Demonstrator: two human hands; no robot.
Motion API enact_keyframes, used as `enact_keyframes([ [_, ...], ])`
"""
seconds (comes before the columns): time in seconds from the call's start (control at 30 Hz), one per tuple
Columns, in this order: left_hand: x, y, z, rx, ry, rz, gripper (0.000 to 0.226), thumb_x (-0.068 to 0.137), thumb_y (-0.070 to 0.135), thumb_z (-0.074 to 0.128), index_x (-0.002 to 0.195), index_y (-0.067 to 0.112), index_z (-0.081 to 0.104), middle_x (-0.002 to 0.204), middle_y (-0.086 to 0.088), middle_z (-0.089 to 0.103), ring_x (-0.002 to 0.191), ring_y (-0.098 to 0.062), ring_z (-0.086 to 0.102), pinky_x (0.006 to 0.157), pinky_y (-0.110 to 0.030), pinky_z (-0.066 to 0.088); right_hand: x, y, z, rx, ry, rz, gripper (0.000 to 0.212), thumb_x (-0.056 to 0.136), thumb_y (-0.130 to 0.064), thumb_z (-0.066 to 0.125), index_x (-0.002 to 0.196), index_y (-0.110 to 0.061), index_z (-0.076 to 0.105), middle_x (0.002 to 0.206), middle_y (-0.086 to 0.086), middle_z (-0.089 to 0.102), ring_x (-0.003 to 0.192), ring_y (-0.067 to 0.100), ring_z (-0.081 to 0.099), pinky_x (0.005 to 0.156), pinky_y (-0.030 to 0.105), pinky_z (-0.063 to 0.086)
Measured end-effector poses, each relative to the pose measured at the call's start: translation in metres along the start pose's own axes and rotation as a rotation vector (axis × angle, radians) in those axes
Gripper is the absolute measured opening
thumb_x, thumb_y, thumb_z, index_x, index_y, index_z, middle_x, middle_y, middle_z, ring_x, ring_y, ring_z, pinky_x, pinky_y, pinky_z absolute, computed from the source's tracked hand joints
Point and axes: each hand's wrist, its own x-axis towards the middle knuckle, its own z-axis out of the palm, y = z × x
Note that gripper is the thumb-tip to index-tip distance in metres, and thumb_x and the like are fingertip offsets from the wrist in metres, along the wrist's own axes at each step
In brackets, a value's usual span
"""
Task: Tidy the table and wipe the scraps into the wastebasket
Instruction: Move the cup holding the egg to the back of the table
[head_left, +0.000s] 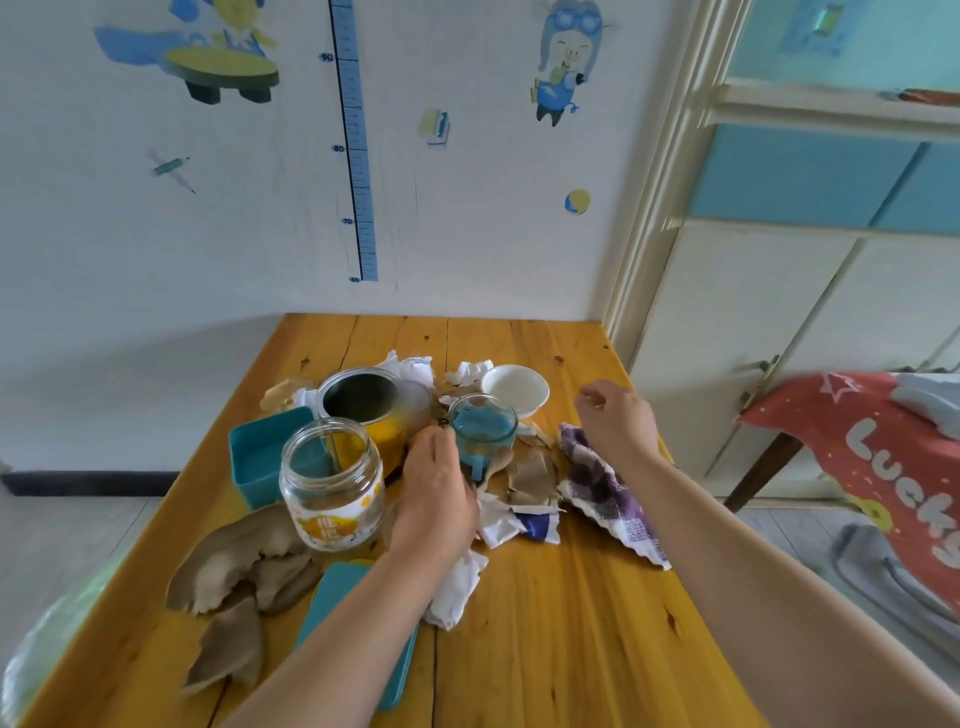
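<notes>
Orange-stained wooden plank table (545, 623) pushed into a corner against a white wall with cartoon stickers and a blue height-chart strip (356, 156). Cream-and-blue cabinet (779, 312) to the right, red printed cloth (883, 467) over furniture beside it. Plastic-lined wastebasket (47, 644) at the table's near-left edge, partly cut off.

Table clutter: torn brown and white paper scraps (530, 478) spread through the middle, large brown torn pieces (234, 571) near left. Clear glass jar with orange fruit label (332, 488), open metal tin (363, 397) behind it, teal plastic box (260, 457) to the left, teal flat lid (337, 603) under the left forearm, white ceramic bowl (515, 388) at the back, purple-white checked cloth (602, 488) on the right.

Left hand (436, 493) palm down, fingers reaching to the small clear glass cup with blue inside (483, 426); fingertips at its left side, grip not confirmed. Right hand (615, 418) raised just right of the cup, above the cloth's far end, fingers loosely curled, holding nothing.
</notes>
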Motion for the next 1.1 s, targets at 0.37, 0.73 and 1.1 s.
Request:
enact_keyframes([
  [0.37,0.032,-0.003,0.013,0.279,-0.073,-0.091,0.064,0.088,0.022,0.057,0.141,0.007,0.024,0.142,-0.009,0.032,0.133,-0.021,0.030,0.108,-0.028,0.032,0.056,-0.008,0.031,0.246,-0.218,0.314,0.053,0.088,-0.022,0.052,0.138,-0.012,0.037,0.113,0.008,0.057,0.095,0.024,0.061,0.073,0.035,0.054],
  [0.73,0.044,0.004,0.005,0.590,-0.121,-0.050,0.041,0.091,0.018,0.052,0.128,0.005,0.040,0.127,-0.012,0.050,0.114,-0.023,0.046,0.091,-0.026,0.044,0.061,-0.011,0.041,0.247,-0.381,0.295,0.027,0.090,-0.026,0.049,0.098,-0.003,0.061,0.084,0.015,0.068,0.067,0.023,0.057,0.061,0.031,0.047],
  [1.1,0.042,0.024,-0.031,0.077,0.137,0.062,0.055,0.088,0.015,0.058,0.138,0.010,0.037,0.138,-0.009,0.043,0.120,-0.024,0.048,0.092,-0.023,0.043,0.063,-0.001,0.041,0.226,-0.251,0.294,0.028,0.091,-0.011,0.044,0.063,-0.011,0.046,0.056,0.002,0.042,0.047,0.012,0.037,0.043,0.021,0.031],
])
